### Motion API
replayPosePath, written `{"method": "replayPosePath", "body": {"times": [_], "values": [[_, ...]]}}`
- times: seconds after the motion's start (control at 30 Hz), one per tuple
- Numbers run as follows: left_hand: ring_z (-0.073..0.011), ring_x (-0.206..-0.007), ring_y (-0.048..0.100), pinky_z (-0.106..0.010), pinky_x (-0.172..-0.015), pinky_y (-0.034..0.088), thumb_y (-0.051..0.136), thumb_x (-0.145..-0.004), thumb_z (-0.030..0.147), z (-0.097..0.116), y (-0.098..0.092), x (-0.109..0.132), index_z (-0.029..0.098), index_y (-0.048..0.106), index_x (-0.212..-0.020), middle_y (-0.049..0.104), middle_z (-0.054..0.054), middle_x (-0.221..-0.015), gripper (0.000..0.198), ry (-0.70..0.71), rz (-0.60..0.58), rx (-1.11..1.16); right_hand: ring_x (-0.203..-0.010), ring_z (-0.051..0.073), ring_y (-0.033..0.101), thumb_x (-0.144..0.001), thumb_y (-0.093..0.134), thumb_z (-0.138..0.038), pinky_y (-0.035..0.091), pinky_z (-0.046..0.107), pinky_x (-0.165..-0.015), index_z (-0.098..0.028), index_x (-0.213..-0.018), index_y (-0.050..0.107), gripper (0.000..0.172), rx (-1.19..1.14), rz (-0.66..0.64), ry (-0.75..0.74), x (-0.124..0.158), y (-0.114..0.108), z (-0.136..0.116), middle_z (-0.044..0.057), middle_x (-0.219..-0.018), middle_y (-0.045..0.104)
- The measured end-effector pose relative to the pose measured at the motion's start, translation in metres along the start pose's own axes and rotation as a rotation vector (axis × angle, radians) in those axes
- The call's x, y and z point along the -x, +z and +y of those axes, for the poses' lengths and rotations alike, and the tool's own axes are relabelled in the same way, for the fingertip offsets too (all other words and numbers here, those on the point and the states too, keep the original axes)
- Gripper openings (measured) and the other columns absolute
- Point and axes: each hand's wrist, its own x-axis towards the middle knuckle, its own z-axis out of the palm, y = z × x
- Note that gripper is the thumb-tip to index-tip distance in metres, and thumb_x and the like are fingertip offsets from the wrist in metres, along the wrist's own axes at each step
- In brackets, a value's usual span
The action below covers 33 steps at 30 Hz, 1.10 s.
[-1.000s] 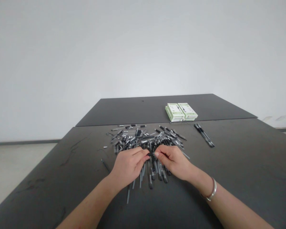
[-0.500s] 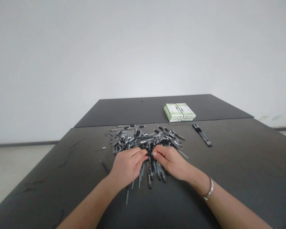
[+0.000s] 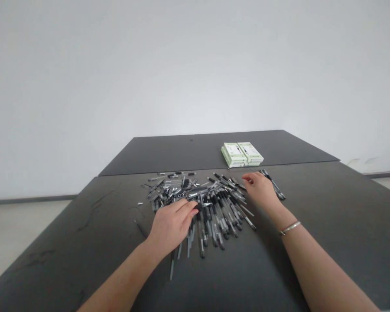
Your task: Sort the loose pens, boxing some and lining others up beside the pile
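My left hand (image 3: 172, 223) is closed round a pen (image 3: 200, 207) at the near side of a heap of pen parts. The pen's black grip and pale, shiny tip stick out to the right of the fingers; the rest of it is hidden in the hand. Over the right side of the heap (image 3: 219, 212) is my right hand (image 3: 261, 190), with thumb and forefinger curled together. Whatever they pinch, if anything, is too small to make out. Clear barrels with black grips, thin tubes and small silver tips make up the heap.
Pale green and white boxes (image 3: 242, 154) are stacked at the back right on the dark table (image 3: 110, 225). A few pens (image 3: 276, 186) lie together just beyond my right hand. One silver tip (image 3: 140, 203) sits left of the heap. A seam crosses the table behind the pens.
My right hand has left my left hand and moved right and away from me, to the heap's right side. The left hand stays put, and the shiny tip at its fingers now shows.
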Motion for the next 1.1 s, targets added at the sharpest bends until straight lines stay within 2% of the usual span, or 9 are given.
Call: {"method": "replayPosePath", "body": {"times": [0.1, 0.27, 0.53, 0.7, 0.77, 0.87, 0.93, 1.03, 1.1], "values": [[-0.0160, -0.073, 0.068, -0.026, -0.064, 0.051, 0.047, -0.098, 0.025, -0.001, 0.001, 0.001, 0.016, 0.067, -0.104, 0.071, -0.004, -0.087, 0.023, -0.006, 0.002, -0.005, -0.092, 0.024, 0.064, -0.086, 0.054, -0.018, 0.044, 0.031, -0.088, -0.009, -0.103, 0.072, 0.027, 0.105, -0.125, 0.016, -0.002, 0.009, 0.016, 0.015, -0.100, 0.071], [-0.0159, -0.073, 0.067, -0.026, -0.065, 0.051, 0.048, -0.097, 0.025, -0.001, 0.001, 0.001, 0.015, 0.066, -0.105, 0.071, -0.004, -0.087, 0.022, -0.005, 0.009, -0.002, -0.091, 0.026, 0.065, -0.084, 0.056, -0.021, 0.045, 0.032, -0.084, -0.012, -0.096, 0.074, 0.024, 0.123, -0.195, 0.028, 0.002, 0.014, 0.015, 0.014, -0.096, 0.072], [-0.0152, -0.072, 0.066, -0.025, -0.066, 0.051, 0.048, -0.097, 0.024, 0.001, -0.001, 0.000, 0.015, 0.066, -0.105, 0.071, -0.005, -0.087, 0.022, 0.008, 0.028, 0.023, -0.082, 0.023, 0.067, -0.078, 0.057, -0.020, 0.044, 0.029, -0.074, -0.016, -0.083, 0.071, 0.016, 0.095, -0.241, 0.050, 0.002, 0.016, 0.016, 0.011, -0.085, 0.073], [-0.0150, -0.073, 0.066, -0.025, -0.066, 0.051, 0.048, -0.097, 0.023, 0.002, -0.004, -0.001, 0.014, 0.066, -0.106, 0.070, -0.005, -0.087, 0.022, -0.010, 0.048, 0.073, -0.078, 0.022, 0.066, -0.074, 0.059, -0.021, 0.043, 0.029, -0.070, -0.015, -0.081, 0.066, 0.012, 0.037, -0.221, 0.087, 0.001, 0.012, 0.012, 0.010, -0.081, 0.072], [-0.0149, -0.075, 0.067, -0.025, -0.067, 0.051, 0.048, -0.097, 0.022, 0.003, -0.005, -0.001, 0.013, 0.066, -0.108, 0.070, -0.006, -0.088, 0.023, -0.027, 0.055, 0.119, -0.075, 0.020, 0.065, -0.076, 0.060, -0.023, 0.043, 0.028, -0.069, -0.016, -0.083, 0.063, 0.011, -0.138, -0.216, 0.092, 0.002, 0.007, 0.004, 0.007, -0.080, 0.071], [-0.0148, -0.078, 0.067, -0.025, -0.070, 0.052, 0.047, -0.098, 0.021, 0.005, -0.007, -0.002, 0.013, 0.065, -0.111, 0.070, -0.007, -0.092, 0.025, -0.069, 0.053, 0.200, -0.072, 0.017, 0.063, -0.077, 0.066, -0.032, 0.043, 0.027, -0.067, -0.019, -0.087, 0.058, 0.018, -0.757, -0.296, 0.063, 0.008, -0.002, -0.018, 0.003, -0.075, 0.069], [-0.0148, -0.080, 0.066, -0.025, -0.073, 0.052, 0.046, -0.098, 0.020, 0.005, -0.008, -0.001, 0.014, 0.064, -0.113, 0.070, -0.007, -0.094, 0.025, -0.101, 0.045, 0.244, -0.077, 0.017, 0.063, -0.079, 0.069, -0.035, 0.043, 0.026, -0.068, -0.020, -0.092, 0.058, 0.023, -1.121, -0.380, 0.031, 0.016, -0.007, -0.036, 0.001, -0.073, 0.069], [-0.0152, -0.081, 0.066, -0.026, -0.074, 0.052, 0.045, -0.098, 0.019, 0.006, -0.009, -0.001, 0.014, 0.063, -0.115, 0.069, -0.008, -0.096, 0.026, -0.126, 0.030, 0.280, -0.072, 0.013, 0.059, -0.080, 0.071, -0.033, 0.041, 0.025, -0.066, -0.022, -0.107, 0.063, 0.030, -1.384, -0.475, -0.009, 0.029, -0.011, -0.059, 0.002, -0.084, 0.072], [-0.0152, -0.080, 0.066, -0.026, -0.073, 0.051, 0.045, -0.097, 0.019, 0.006, -0.009, -0.001, 0.014, 0.063, -0.116, 0.068, -0.008, -0.095, 0.026, -0.127, 0.024, 0.293, -0.069, 0.011, 0.056, -0.082, 0.071, -0.033, 0.041, 0.024, -0.064, -0.022, -0.104, 0.068, 0.025, -1.449, -0.523, -0.026, 0.036, -0.011, -0.069, 0.003, -0.089, 0.073]]}}
